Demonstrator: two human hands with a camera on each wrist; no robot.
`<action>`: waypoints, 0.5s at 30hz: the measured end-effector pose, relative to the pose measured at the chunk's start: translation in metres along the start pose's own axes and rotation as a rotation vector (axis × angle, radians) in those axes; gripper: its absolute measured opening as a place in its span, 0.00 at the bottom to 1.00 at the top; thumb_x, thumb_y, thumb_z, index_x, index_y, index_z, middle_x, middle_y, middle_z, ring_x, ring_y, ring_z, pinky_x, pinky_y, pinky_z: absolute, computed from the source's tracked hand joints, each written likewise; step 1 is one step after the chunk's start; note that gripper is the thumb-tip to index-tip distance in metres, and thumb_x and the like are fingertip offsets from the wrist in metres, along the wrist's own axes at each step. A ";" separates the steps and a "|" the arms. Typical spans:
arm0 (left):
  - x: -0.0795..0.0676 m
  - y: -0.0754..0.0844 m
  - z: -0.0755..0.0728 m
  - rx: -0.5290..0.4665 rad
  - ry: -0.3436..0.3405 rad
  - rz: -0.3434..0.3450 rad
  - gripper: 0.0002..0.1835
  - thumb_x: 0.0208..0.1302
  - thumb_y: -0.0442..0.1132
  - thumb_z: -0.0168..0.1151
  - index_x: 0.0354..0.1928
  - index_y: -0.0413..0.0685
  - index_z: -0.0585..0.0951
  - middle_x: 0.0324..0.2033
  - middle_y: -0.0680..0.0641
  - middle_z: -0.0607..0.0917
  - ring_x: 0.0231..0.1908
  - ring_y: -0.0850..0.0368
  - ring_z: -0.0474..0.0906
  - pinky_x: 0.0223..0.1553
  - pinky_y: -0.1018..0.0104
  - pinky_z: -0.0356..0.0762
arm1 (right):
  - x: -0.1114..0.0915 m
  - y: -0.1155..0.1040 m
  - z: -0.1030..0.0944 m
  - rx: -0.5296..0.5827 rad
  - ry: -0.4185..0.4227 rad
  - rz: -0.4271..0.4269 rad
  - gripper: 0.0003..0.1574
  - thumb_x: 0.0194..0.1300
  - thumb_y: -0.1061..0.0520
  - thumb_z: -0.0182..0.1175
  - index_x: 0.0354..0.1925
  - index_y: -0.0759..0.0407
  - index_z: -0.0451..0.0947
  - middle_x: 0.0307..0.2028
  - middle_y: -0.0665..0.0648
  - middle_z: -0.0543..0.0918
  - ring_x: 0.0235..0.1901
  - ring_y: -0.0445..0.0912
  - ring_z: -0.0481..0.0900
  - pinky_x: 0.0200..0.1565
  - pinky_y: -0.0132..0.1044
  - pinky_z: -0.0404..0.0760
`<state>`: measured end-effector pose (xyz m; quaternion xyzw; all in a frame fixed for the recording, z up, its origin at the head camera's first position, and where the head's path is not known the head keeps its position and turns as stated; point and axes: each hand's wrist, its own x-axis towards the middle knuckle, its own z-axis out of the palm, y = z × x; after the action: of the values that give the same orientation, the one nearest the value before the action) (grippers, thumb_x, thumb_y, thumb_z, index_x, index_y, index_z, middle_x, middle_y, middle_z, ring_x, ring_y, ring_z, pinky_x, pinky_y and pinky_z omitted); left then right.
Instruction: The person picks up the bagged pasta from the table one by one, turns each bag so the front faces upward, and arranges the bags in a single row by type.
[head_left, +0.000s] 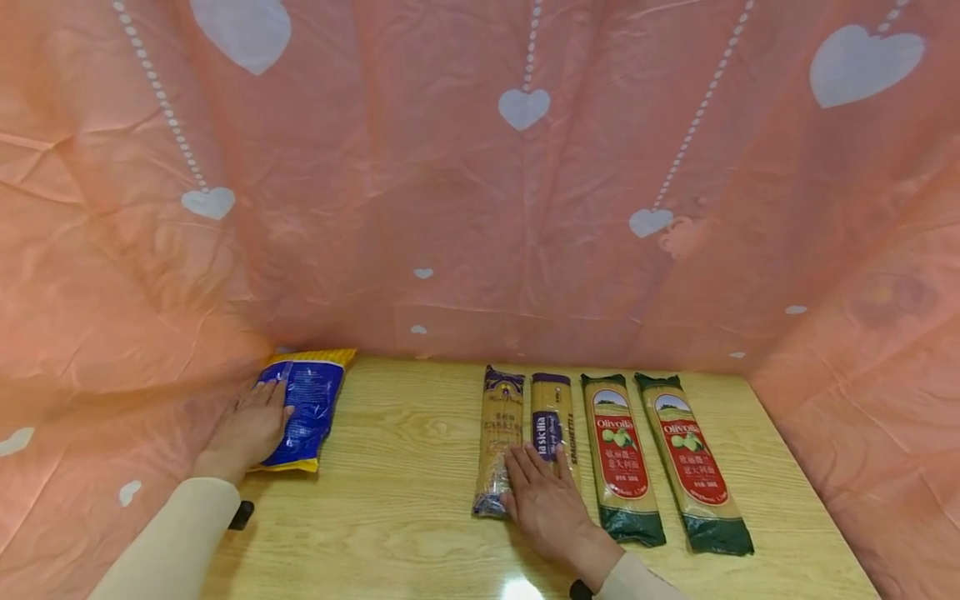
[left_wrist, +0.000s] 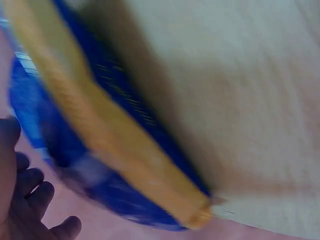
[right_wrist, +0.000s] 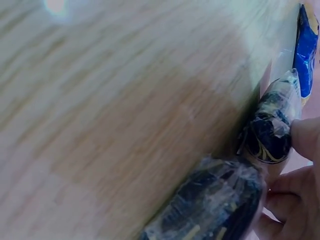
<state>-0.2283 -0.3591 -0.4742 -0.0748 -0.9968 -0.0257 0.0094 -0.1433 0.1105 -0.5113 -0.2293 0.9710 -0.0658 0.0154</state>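
My left hand point(head_left: 253, 425) lies over the left side of a blue and yellow plastic bag point(head_left: 309, 408) at the table's far left, its fingers extended. In the left wrist view the same hand point(left_wrist: 30, 200) shows beside the bag's bulging side. My right hand point(head_left: 546, 500) is spread over the near ends of two spaghetti packs: a clear one with purple ends point(head_left: 501, 425) and one with a purple label point(head_left: 551, 400). From the right wrist, the thumb point(right_wrist: 305, 140) meets the clear pack's dark end, and the fingers reach toward the other pack.
To the right lie two Olivoila spaghetti packs point(head_left: 619, 450) point(head_left: 693, 458) with red labels and green ends, side by side and slightly slanted. Everything rests on a light wooden table point(head_left: 405, 467). A pink curtain point(head_left: 450, 208) with white hearts closes off the back and sides.
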 end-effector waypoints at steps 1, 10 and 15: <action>-0.001 -0.003 0.002 -0.002 -0.012 -0.010 0.34 0.84 0.44 0.47 0.74 0.17 0.59 0.73 0.17 0.61 0.74 0.19 0.56 0.72 0.24 0.55 | 0.000 0.000 0.000 0.000 -0.001 0.001 0.38 0.84 0.41 0.48 0.80 0.58 0.63 0.80 0.59 0.65 0.79 0.57 0.63 0.77 0.68 0.52; -0.005 -0.012 0.013 -0.057 -0.090 -0.101 0.45 0.86 0.54 0.41 0.75 0.12 0.45 0.75 0.13 0.45 0.75 0.15 0.43 0.73 0.22 0.47 | 0.000 -0.001 0.001 -0.014 0.008 -0.005 0.38 0.84 0.41 0.48 0.80 0.59 0.64 0.79 0.59 0.66 0.79 0.57 0.64 0.77 0.68 0.54; -0.002 -0.002 0.016 -0.095 -0.120 -0.124 0.45 0.86 0.53 0.39 0.75 0.12 0.44 0.75 0.12 0.42 0.76 0.15 0.39 0.74 0.22 0.42 | 0.001 -0.001 0.000 -0.012 -0.012 -0.001 0.38 0.84 0.41 0.47 0.81 0.58 0.63 0.80 0.59 0.65 0.79 0.57 0.63 0.77 0.69 0.53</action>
<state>-0.2272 -0.3603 -0.4908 -0.0147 -0.9959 -0.0691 -0.0557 -0.1434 0.1091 -0.5109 -0.2301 0.9712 -0.0585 0.0197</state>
